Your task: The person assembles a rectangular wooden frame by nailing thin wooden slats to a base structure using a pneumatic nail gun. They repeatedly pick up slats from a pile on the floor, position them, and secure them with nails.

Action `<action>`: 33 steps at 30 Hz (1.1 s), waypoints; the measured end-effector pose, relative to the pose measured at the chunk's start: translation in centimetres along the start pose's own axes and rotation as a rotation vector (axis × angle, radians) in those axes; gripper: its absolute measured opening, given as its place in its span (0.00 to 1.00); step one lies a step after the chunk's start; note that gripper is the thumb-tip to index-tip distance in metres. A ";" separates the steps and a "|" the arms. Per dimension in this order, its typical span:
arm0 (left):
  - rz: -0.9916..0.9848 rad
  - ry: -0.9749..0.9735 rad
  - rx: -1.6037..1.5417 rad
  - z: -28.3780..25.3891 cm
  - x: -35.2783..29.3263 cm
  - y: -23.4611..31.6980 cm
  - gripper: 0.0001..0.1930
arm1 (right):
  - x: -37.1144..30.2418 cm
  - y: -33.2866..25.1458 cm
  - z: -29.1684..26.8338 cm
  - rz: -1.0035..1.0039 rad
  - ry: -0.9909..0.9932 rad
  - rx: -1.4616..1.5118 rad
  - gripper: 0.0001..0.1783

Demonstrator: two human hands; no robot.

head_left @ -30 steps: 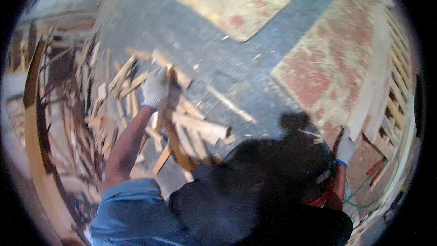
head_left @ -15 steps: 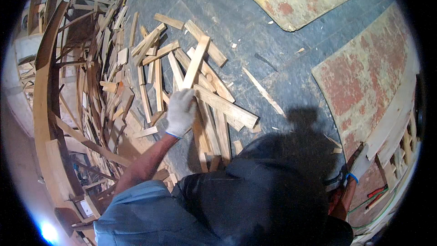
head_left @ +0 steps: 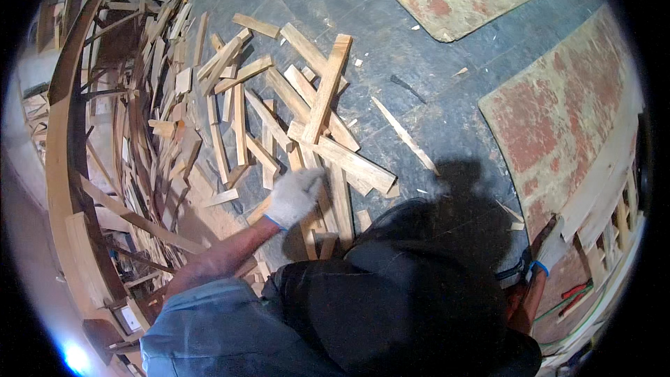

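My left hand [head_left: 296,194], in a white knitted glove with a blue cuff, is over the near part of a loose pile of wood strips. It holds nothing that I can see, and its fingers point ahead, somewhat blurred. Just beyond the fingers, a straight wood strip [head_left: 329,91] lies slanted across the pile, apart from the hand. Another strip [head_left: 352,162] crosses below its near end. At the far right my right hand [head_left: 553,248], gloved too, is at the near end of long pale boards [head_left: 593,192]; its fingers are hard to make out.
Splintered offcuts [head_left: 143,167] heap along the left behind a curved wooden beam [head_left: 61,146]. Worn, red-patched sheets [head_left: 541,122] cover part of the dark floor [head_left: 391,28]. A thin wood sliver [head_left: 405,132] lies there. Red-handled pliers-like tool [head_left: 576,297] sits at the lower right.
My left hand has let go of the wood strip and drawn back toward me. The strip now lies farther right on the pile. My right hand stays by the boards.
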State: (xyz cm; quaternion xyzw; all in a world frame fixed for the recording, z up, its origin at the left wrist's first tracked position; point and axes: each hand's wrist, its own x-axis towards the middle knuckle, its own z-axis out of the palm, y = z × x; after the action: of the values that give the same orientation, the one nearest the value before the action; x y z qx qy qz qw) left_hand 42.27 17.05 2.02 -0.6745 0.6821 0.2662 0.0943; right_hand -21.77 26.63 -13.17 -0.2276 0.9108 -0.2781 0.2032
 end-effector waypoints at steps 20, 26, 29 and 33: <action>-0.545 0.044 -0.682 6.2 2.8 3.9 0.25 | 0.3 2.5 1.1 -0.058 0.117 0.102 0.26; -0.351 -0.091 -0.911 2.3 1.0 0.9 0.17 | 1.0 4.4 0.8 0.086 0.107 -0.109 0.30; -0.141 0.103 -1.577 -5.5 5.0 8.1 0.18 | -1.8 -2.5 0.1 0.166 0.029 -0.042 0.35; 0.105 -0.107 -2.182 -8.5 15.9 10.0 0.25 | -2.4 -2.6 0.7 -0.040 0.248 0.111 0.39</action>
State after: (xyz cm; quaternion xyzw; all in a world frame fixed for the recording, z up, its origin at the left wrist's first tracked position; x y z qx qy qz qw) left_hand 33.38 -1.44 3.78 -0.3526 0.1019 0.7601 -0.5363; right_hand -18.64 25.70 -11.56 -0.1979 0.9074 -0.3581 0.0959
